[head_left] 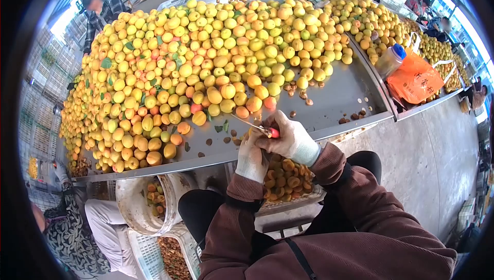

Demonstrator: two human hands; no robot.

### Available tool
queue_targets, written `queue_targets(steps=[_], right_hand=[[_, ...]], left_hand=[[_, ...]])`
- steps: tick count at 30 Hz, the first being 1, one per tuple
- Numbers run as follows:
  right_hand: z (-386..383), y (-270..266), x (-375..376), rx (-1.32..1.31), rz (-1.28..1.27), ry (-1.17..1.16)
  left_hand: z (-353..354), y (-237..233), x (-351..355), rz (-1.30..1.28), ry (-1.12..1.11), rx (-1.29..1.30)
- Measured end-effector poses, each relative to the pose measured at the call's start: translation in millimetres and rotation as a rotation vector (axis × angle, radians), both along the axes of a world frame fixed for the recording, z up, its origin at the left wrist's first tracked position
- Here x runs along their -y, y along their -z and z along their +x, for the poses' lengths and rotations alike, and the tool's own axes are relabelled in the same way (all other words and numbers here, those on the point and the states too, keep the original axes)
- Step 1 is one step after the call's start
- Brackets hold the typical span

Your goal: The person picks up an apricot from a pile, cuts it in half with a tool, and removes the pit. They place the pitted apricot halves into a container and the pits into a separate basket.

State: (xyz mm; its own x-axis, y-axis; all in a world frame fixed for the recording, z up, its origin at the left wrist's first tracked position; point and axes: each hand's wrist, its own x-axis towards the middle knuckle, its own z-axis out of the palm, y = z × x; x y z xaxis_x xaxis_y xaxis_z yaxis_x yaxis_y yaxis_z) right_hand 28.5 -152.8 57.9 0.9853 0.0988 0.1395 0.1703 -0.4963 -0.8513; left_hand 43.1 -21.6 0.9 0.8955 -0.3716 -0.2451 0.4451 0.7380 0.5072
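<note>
Both my hands wear whitish gloves and meet above the metal table's near edge. My right hand (291, 137) is closed on a knife (272, 132) with a red handle, its thin blade pointing up and left over the table. Against it, my left hand (252, 151) has its fingers curled together; what they hold, if anything, is hidden. Beyond the hands lies a large heap of yellow-orange fruit (206, 59). Below them, between my knees, a basket holds halved fruit (287, 178).
An orange bag (415, 78) and a blue-lidded jar (391, 60) lie at the right. Pits (353, 117) are scattered on the metal. A white bucket (135, 200) and a crate of pits (174, 259) stand at lower left. Several people sit around the table.
</note>
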Motion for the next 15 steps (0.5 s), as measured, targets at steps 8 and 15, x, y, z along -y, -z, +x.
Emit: queue_targets(steps=[8,15], right_hand=[[4.5,-12.4,-1.8,-0.241,0.122,0.004],[46.9,17.7,33.0,-0.104,0.179,0.419]], left_hand=[[-5.1,-7.4,-4.5,0.100,-0.044,-0.098],[-2.7,-24.2,-33.7,0.630,0.296,0.041]])
